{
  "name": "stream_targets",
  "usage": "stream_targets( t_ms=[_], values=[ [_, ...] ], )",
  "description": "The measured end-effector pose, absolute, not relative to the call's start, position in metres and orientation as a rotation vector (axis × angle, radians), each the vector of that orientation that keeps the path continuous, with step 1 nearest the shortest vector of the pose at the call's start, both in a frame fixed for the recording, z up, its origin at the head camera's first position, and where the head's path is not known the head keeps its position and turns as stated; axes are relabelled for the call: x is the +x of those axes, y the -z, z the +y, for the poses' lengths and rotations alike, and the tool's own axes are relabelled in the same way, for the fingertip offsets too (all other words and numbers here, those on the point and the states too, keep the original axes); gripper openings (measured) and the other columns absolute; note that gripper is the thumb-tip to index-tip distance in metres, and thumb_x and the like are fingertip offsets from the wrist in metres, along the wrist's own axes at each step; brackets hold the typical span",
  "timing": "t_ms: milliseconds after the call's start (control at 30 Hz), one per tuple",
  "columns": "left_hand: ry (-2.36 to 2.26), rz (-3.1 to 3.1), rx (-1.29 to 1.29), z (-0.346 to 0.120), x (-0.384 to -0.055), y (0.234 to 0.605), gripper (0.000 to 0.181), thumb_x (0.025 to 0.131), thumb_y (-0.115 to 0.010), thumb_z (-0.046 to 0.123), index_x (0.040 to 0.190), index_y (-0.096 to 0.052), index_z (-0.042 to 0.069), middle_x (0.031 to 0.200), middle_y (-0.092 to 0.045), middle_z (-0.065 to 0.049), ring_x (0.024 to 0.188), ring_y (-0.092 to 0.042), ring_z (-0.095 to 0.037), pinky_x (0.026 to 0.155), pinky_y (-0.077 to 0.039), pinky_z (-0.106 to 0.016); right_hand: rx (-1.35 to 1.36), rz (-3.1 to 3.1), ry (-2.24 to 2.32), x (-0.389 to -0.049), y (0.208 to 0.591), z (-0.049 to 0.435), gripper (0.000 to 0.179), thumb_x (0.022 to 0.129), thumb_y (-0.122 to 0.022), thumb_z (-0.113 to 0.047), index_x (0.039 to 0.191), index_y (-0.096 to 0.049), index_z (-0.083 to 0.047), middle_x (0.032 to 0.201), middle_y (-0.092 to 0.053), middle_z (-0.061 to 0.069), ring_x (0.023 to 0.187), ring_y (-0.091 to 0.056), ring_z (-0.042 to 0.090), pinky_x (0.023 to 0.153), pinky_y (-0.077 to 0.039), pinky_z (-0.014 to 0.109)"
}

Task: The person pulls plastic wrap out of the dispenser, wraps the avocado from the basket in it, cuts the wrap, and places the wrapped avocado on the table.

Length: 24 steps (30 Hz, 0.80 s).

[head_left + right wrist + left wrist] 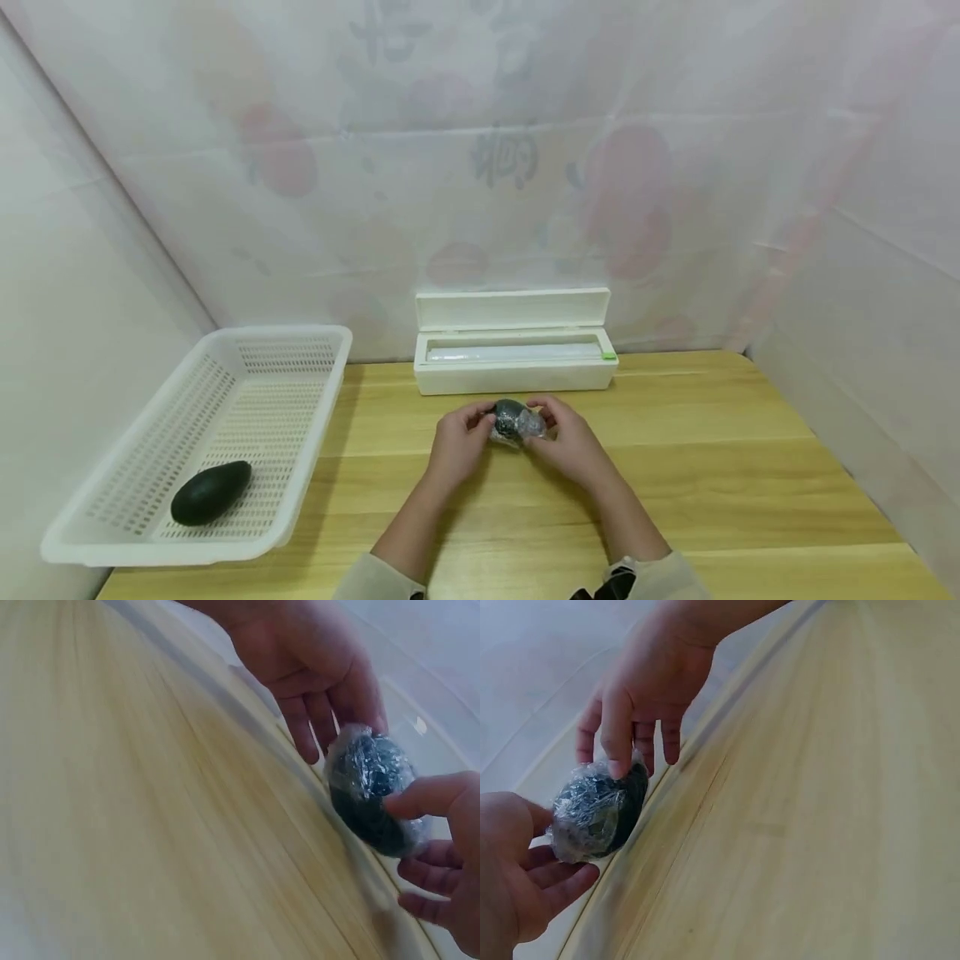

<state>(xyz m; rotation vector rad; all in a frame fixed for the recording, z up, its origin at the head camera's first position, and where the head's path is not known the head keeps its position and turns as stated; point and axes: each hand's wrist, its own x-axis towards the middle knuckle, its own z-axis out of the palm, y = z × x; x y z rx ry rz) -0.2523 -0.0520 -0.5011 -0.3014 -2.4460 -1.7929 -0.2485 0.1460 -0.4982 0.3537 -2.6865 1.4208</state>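
Observation:
A dark green avocado [511,418] in crinkled clear plastic wrap is held up between both hands, in front of the white box. My left hand [459,443] pinches its left end with thumb and fingers. At the other end, my right hand [567,443] grips the bunched wrap [531,423]. The wrist views show the wrapped avocado [600,808] from closer, with fingertips at both of its ends. Part of its surface is hidden by the fingers and the shiny film.
Behind the hands stands a white box [517,379], lid up, with a roll of plastic wrap [513,352] inside. On the left, a white plastic basket [300,467] holds another avocado [212,493]. The wooden table [750,483] meets a printed curtain at the back.

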Motion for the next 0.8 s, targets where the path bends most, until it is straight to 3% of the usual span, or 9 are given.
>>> stream_targets(
  t_ms=[167, 267, 367, 567, 800],
  values=[
    [1.689, -2.636, -0.445, -0.044, -0.246, 0.499, 0.039, 0.093, -0.058, 0.034, 0.130, -0.057, 0.021, 0.133, -0.055, -0.003, 0.124, -0.050, -0.025, 0.101, -0.042, -0.043, 0.336, -2.730, -1.433, -0.242, 0.499, 0.162, 0.047, 0.077, -0.075, -0.015, 0.118, -0.055, -0.028, 0.118, -0.057, 0.000, 0.087, -0.056, 0.018, 0.072, -0.048, 0.031],
    [1.551, -2.719, -0.568, -0.042, -0.245, 0.497, 0.046, 0.094, -0.055, 0.037, 0.136, -0.050, 0.019, 0.143, -0.045, -0.008, 0.132, -0.041, -0.031, 0.106, -0.033, -0.051, 0.307, -2.747, -1.418, -0.238, 0.499, 0.175, 0.046, 0.078, -0.074, -0.015, 0.118, -0.055, -0.030, 0.117, -0.059, -0.001, 0.085, -0.056, 0.017, 0.071, -0.048, 0.031],
    [1.428, -2.751, -0.645, -0.043, -0.247, 0.496, 0.047, 0.095, -0.054, 0.033, 0.137, -0.048, 0.014, 0.145, -0.041, -0.011, 0.134, -0.038, -0.031, 0.108, -0.031, -0.050, 0.245, -2.768, -1.378, -0.234, 0.501, 0.192, 0.044, 0.079, -0.072, -0.015, 0.118, -0.056, -0.028, 0.115, -0.059, 0.001, 0.086, -0.055, 0.017, 0.073, -0.046, 0.031],
    [1.366, -2.779, -0.611, -0.054, -0.254, 0.489, 0.043, 0.095, -0.055, 0.029, 0.136, -0.050, 0.015, 0.139, -0.049, -0.003, 0.130, -0.043, -0.025, 0.105, -0.037, -0.045, 0.080, -2.782, -1.299, -0.230, 0.504, 0.238, 0.045, 0.083, -0.070, -0.022, 0.125, -0.053, -0.019, 0.121, -0.057, 0.009, 0.089, -0.054, 0.019, 0.073, -0.046, 0.030],
    [1.304, -2.758, -0.592, -0.062, -0.260, 0.485, 0.040, 0.094, -0.057, 0.027, 0.131, -0.054, 0.013, 0.135, -0.053, -0.003, 0.128, -0.045, -0.025, 0.104, -0.038, -0.045, -0.129, -2.761, -1.169, -0.232, 0.497, 0.284, 0.051, 0.088, -0.063, -0.035, 0.131, -0.046, -0.012, 0.122, -0.054, 0.018, 0.095, -0.056, 0.026, 0.073, -0.046, 0.034]
  ],
)
